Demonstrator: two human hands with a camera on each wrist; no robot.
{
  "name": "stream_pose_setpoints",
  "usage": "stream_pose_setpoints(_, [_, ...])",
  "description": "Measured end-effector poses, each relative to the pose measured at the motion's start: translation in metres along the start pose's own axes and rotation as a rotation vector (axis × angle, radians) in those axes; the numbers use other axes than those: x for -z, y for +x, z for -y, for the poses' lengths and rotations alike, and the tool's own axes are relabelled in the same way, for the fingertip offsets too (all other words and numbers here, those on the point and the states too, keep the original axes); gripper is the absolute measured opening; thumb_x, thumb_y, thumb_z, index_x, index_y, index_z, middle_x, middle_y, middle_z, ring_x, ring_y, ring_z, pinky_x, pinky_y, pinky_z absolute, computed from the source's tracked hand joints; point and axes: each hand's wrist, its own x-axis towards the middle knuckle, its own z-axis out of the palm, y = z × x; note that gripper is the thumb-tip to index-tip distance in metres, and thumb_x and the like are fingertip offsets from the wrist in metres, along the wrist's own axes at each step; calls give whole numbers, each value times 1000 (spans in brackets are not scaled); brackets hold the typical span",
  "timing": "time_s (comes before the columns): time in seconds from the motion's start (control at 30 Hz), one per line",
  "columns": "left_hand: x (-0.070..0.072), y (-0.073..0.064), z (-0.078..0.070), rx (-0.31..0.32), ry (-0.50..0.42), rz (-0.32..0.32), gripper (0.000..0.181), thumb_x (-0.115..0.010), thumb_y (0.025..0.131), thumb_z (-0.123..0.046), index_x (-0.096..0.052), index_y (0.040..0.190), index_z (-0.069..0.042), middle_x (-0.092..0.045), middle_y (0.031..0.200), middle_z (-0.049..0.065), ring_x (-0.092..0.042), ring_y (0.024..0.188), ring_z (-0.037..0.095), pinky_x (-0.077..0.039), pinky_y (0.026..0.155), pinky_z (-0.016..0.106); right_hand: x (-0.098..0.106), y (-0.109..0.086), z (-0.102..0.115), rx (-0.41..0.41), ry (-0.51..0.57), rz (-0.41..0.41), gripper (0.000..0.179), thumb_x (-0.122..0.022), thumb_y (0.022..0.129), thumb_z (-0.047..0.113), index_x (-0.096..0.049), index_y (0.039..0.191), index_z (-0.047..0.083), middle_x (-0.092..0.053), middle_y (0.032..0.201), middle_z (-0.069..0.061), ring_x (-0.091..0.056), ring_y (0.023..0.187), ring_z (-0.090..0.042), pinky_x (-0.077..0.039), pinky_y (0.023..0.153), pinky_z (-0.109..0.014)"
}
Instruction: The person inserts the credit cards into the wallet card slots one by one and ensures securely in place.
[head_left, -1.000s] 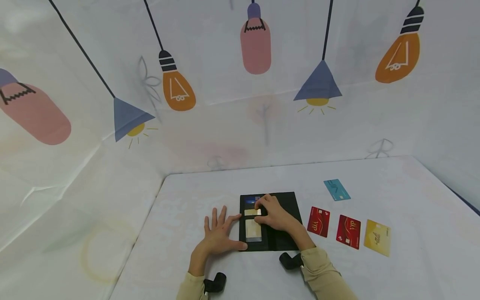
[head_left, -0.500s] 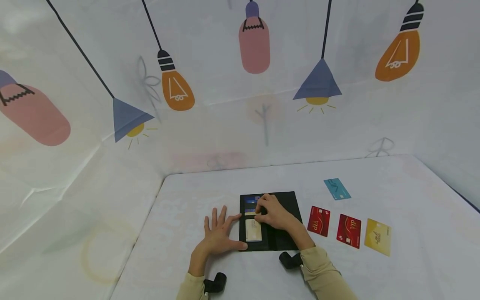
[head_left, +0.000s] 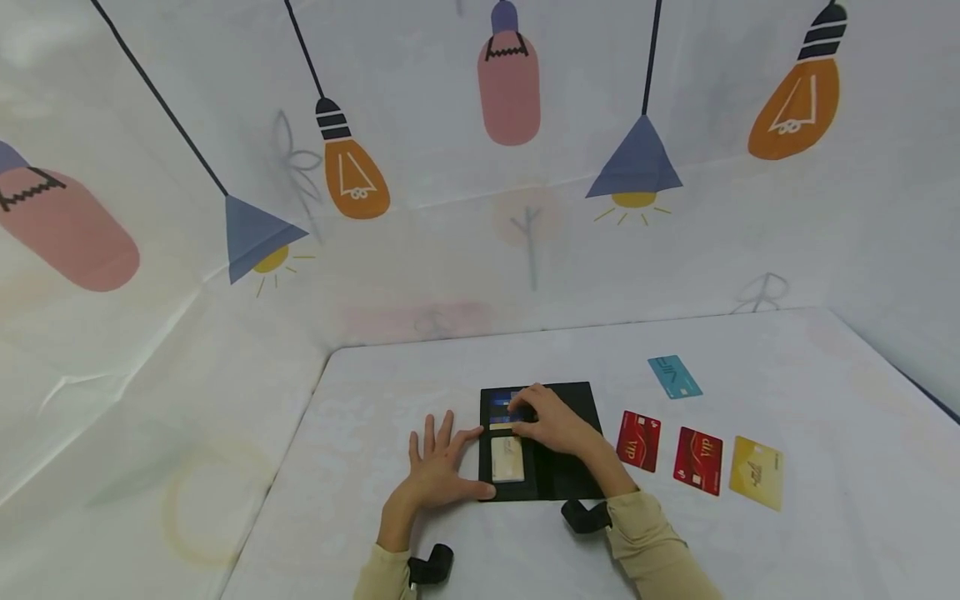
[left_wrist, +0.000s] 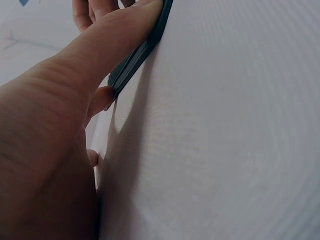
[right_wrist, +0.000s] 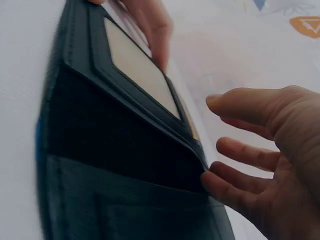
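Observation:
A black wallet [head_left: 555, 477] lies unfolded on the table. Its left half bears a cream card [head_left: 507, 459] in the lower window and blue cards [head_left: 501, 402] in slots above, with a thin yellowish strip [head_left: 500, 426] showing below the blue. My left hand [head_left: 433, 482] is spread, its thumb and index finger resting on the wallet's left edge. Over the slots is my right hand [head_left: 557, 423], with loosely bent fingers. In the right wrist view, the thumb [right_wrist: 245, 104] and fingers of that hand stand apart with nothing between them, and its lower fingertips meet the wallet's side.
To the wallet's right lie two red VIP cards [head_left: 639, 442], a yellow card [head_left: 756, 472] and, farther back, a teal card [head_left: 675, 377]. Black camera mounts [head_left: 431, 565] sit on both wrists. A white wall printed with lamps [head_left: 509, 92] rises behind the table [head_left: 405, 375].
The yellowish card above the window has slid lower in its slot, uncovering more blue above it. My right thumb and fingers have come off it and shifted slightly. The left hand stays put.

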Motion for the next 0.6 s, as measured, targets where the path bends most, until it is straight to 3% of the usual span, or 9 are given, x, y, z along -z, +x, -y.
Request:
stream_pose_setpoints(0.23, [-1, -1, 0, 13, 1, -7, 91, -80, 69, -61, -45, 146, -28, -4, 165, 21, 12, 149, 46, 11, 112, 68, 22, -7, -6, -20, 62, -80, 30, -67, 93, 17, -62, 120, 7, -57, 124, -13, -54, 115, -31, -44, 103, -54])
stream_pose_setpoints(0.6, [-1, -1, -2, 11, 5, -12, 89, -81, 70, -57, -45, 146, -28, -5, 165, 20, 12, 149, 45, 13, 112, 68, 82, -37, -51, -142, 87, -225, 46, -62, 97, 19, -49, 138, 3, -49, 139, -24, -51, 122, -44, -48, 96, -58])
